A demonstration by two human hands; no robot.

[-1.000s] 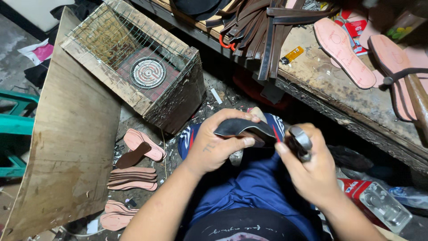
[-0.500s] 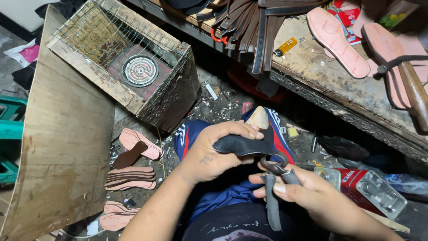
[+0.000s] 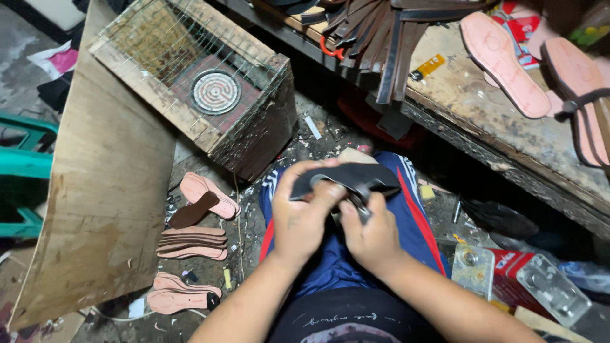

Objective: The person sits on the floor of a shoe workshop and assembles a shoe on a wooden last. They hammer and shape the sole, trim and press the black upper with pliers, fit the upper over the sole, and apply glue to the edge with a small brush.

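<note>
— What are the fingers doing?
— The left hand [image 3: 305, 219] is pinching the dark sole piece [image 3: 346, 178] over the lap, thumb on top. The right hand [image 3: 375, 235] is curling shut around a small metal tool [image 3: 361, 206], touching the sole's underside.
— And around them?
— Pink insoles [image 3: 190, 244] are lying stacked on the floor to the left, beside a wooden box with a coil heater [image 3: 216, 92]. Pink sandals [image 3: 502, 54] are resting on the desk [image 3: 483, 127].
</note>
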